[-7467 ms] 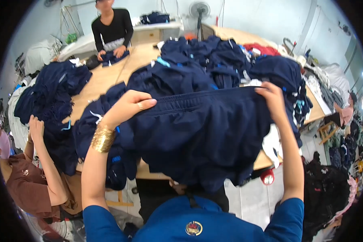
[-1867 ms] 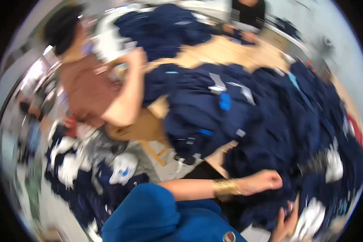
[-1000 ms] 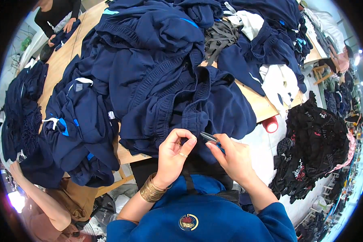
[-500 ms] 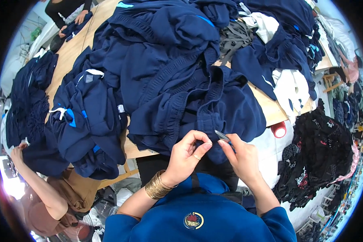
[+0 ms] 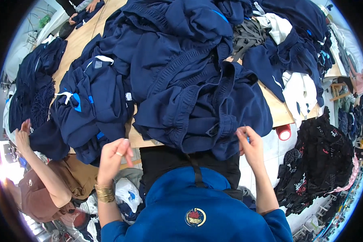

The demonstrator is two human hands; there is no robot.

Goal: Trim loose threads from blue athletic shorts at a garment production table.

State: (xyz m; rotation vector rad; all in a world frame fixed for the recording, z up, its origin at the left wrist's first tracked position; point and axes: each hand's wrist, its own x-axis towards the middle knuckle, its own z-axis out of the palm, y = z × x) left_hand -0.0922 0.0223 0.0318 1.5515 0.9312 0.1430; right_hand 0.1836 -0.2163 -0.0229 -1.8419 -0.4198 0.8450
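A large navy garment with a gathered elastic waistband [image 5: 205, 121] hangs over the near table edge in front of me. My right hand [image 5: 252, 147] is closed beside its right side, around small thread snips [image 5: 248, 140]; only a bit of blue shows between the fingers, and the blades are mostly hidden. My left hand [image 5: 113, 157] is raised off the cloth to the left, before the table edge. Its fingers are loosely bent and apart, a ring on one, and I see nothing in them. Nearest to it lies a navy garment pile [image 5: 97, 101] with white and bright blue trim.
Grey strips [image 5: 248, 38] and white cloth [image 5: 298, 92] lie at the right of the wooden table [image 5: 276, 103]. A red roll [image 5: 283, 132] and a black garment heap [image 5: 322, 161] are beyond its right edge. A co-worker's arm [image 5: 48, 173] reaches in at left; another person's hands work at far left.
My hands have parted: the left has swung left, away from the waistband, and its pinch has loosened. The right has moved slightly right with the snips. The view has shifted a little.
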